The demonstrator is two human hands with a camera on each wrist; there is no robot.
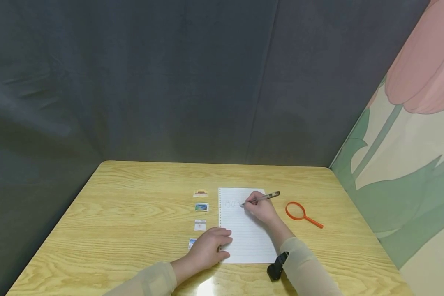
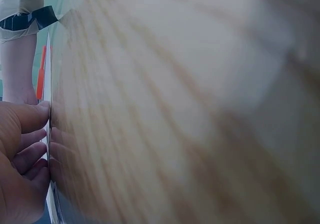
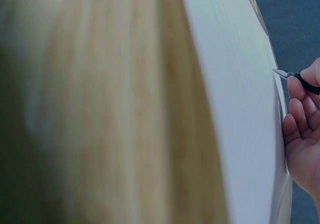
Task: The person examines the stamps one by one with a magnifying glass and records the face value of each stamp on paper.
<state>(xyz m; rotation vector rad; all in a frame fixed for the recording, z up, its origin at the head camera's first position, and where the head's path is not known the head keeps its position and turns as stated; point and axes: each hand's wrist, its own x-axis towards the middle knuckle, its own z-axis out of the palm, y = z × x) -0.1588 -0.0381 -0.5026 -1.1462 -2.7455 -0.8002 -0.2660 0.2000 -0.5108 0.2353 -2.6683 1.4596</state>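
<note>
A lined sheet of paper [image 1: 244,242] with punched holes down its left edge lies on the wooden table. Near its top, faint handwriting [image 1: 231,203] shows. My right hand [image 1: 262,210] grips a pen [image 1: 271,195], whose tip meets the paper just right of the writing. In the right wrist view, the metal pen tip [image 3: 280,73] points out from between thumb and fingers. The left hand [image 1: 210,248] rests on the paper's lower left edge, fingers spread loosely. It partly covers the lowest of several small picture stamps [image 1: 192,243].
More stamps stand in a column left of the paper: a white one [image 1: 200,225], a blue-green one [image 1: 202,207] and an orange-toned one [image 1: 200,193]. An orange magnifying glass [image 1: 308,218] lies to the right. A dark curtain [image 1: 192,82] hangs behind the table [image 1: 114,213].
</note>
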